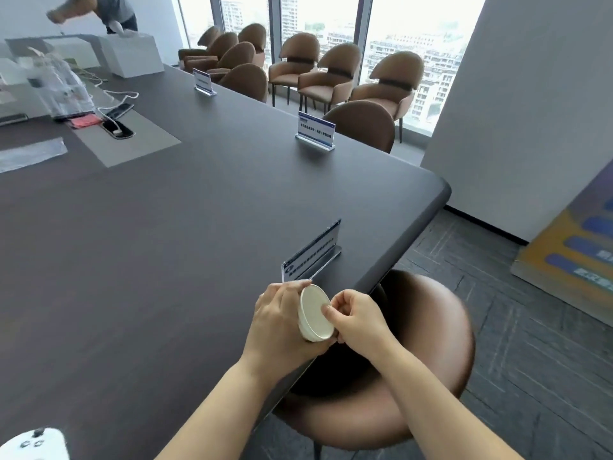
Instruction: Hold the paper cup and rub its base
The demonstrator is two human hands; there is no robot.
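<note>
Cup [315, 312] body behind left hand [282, 322].

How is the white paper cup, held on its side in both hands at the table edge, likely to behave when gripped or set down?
The white paper cup looks thin-walled, so it is probably light and would dent under a firm squeeze. The left hand wraps its body while the right hand pinches its rim. Laid sideways on the dark table, it would likely roll.

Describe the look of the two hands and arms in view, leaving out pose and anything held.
Both arms are bare from the frame's lower edge to the wrist: no sleeves, gloves, watch or bracelet show. The left hand and right hand carry no rings that can be seen. Fingernails are short and appear unpainted. No markings are visible.
</note>
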